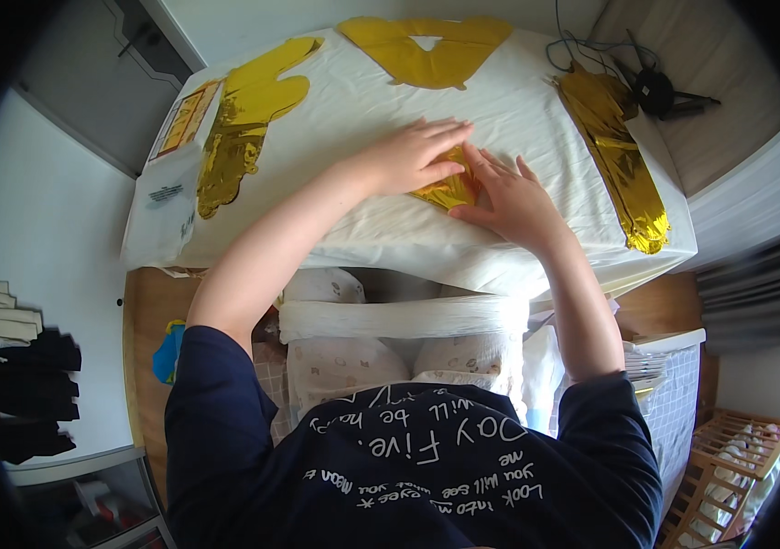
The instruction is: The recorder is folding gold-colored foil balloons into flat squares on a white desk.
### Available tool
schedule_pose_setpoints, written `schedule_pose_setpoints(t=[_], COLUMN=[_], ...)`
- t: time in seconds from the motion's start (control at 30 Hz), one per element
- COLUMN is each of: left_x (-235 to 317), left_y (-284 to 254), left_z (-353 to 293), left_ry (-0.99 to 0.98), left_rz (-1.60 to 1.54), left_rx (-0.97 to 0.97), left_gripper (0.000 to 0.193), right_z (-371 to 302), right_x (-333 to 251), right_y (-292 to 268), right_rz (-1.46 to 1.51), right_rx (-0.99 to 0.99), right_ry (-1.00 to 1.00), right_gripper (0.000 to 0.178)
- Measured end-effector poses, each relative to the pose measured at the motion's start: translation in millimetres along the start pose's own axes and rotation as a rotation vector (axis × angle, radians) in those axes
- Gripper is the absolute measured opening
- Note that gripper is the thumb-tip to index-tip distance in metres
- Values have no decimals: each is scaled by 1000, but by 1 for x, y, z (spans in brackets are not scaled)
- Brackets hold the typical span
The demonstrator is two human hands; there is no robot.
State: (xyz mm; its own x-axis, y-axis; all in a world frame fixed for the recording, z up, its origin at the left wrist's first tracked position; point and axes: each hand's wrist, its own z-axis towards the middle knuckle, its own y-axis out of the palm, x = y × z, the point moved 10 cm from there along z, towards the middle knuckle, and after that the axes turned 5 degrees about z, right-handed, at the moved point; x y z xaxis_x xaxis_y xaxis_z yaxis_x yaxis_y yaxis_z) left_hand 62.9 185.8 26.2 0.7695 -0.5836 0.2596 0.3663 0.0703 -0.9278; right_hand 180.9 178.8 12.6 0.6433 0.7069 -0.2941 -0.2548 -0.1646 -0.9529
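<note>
Navy fabric is making up the person's shirt [225,412], and pale patterned cloth [344,361] is covering the lap on the near side of the table [335,233]. Right of the table, also on the near side, a slatted wooden rack [729,448] is standing. White cloth [353,110] is covering the table and hanging in folds over its near edge.

Near the table's middle, a small piece of gold foil [449,194] is lying under both hands. The right hand [511,197] is resting with its fingers spread and its thumb by the foil's near end. The left hand [417,156] is lying across the foil, fingers extended. Neither hand is clenching; whether a fingertip is pinching an edge, I cannot tell.

Along the table's left side, a long gold sheet [257,101] is lying; along its right side, a creased gold strip [605,137] is stretching. By the far right corner, a black device [654,91] is sitting. At the table's far edge, a broad gold panel [390,55] is lying flat.
</note>
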Motion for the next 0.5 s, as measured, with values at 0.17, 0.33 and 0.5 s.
schedule_pose_setpoints(t=[0.17, 0.33, 0.5], left_x=[-6, -4, -4], left_y=[25, 35, 34], left_z=[-5, -6, -7], left_ry=[-28, -19, -23], left_rz=[71, 291, 241], left_rx=[-74, -168, -158], left_gripper=[77, 78, 76], right_z=[1, -13, -41], right_x=[6, -2, 5], right_y=[0, -21, -30], right_rz=[151, 292, 136], right_rx=[-17, 273, 373], right_ry=[52, -74, -57], right_gripper=[102, 75, 40])
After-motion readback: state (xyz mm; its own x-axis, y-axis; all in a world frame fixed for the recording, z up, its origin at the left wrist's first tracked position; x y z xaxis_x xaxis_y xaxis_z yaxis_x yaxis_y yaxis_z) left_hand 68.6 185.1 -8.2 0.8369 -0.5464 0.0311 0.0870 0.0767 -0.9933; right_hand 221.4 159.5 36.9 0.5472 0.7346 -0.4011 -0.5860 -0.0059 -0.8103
